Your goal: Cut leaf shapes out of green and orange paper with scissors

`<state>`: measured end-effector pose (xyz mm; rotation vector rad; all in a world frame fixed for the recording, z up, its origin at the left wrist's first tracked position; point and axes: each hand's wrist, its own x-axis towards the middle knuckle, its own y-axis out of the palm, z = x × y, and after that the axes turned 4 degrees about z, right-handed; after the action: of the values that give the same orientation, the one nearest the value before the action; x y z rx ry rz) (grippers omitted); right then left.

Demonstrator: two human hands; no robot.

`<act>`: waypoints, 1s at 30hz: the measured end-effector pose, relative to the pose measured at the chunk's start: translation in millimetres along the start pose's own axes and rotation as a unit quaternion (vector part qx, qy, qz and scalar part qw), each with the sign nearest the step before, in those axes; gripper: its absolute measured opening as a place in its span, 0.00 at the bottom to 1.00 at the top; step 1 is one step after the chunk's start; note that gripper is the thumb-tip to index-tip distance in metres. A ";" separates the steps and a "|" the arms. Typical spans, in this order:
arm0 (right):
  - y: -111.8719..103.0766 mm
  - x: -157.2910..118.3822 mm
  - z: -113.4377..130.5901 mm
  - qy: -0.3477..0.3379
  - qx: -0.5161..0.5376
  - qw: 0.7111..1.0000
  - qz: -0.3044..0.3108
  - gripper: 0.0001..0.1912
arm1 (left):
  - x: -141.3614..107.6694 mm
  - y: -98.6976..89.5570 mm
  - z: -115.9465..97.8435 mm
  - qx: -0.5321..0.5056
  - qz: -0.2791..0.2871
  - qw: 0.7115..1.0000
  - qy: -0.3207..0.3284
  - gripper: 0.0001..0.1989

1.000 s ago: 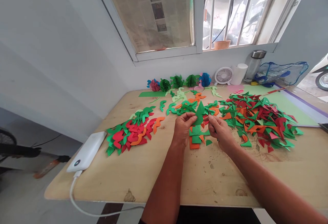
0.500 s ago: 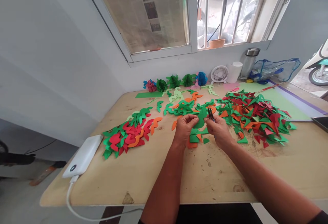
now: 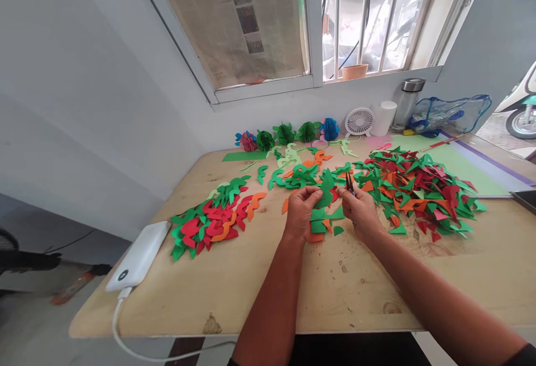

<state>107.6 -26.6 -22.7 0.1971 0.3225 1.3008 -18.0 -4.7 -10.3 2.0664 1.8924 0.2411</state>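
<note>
Positions are referenced to the green paper piece (image 3: 324, 191), which is held above the tabletop (image 3: 251, 288). Far left of it lies a white power bank (image 3: 138, 257) (cable (image 3: 117, 329) plugged into its near end). Left of it, nearer than the power bank, spreads a pile of green, red and orange cut shapes (image 3: 215, 218). Beyond it, to the left, honeycomb paper figures (image 3: 286, 133) line the wall; loose green shapes (image 3: 302, 177) lie just behind it. At its left edge, the left hand (image 3: 305, 204) pinches it between thumb and forefinger. Flat green paper (image 3: 319, 219) lies directly on its near side. Just right of it, the right hand (image 3: 360, 209) closes its fingers around scissors (image 3: 349, 183), blades upward (handles mostly hidden by the hand). Beyond it, to the right, stand a white fan (image 3: 359, 122), a white cylinder (image 3: 384, 118) and a bottle (image 3: 406, 106). Farther right, a heap of mixed scraps (image 3: 419, 190) crowds the space beside the right hand and covers part of a light-green sheet (image 3: 456, 170).
</note>
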 end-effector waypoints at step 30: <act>-2.9 2.6 0.0 -0.013 -0.004 1.000 0.014 0.21 | 1.0 0.0 5.7 0.051 0.046 0.998 -0.010 0.12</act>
<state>110.9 -24.8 -23.9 0.2120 0.2935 1.3254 -16.0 -4.5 -15.6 2.2179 1.8344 0.1469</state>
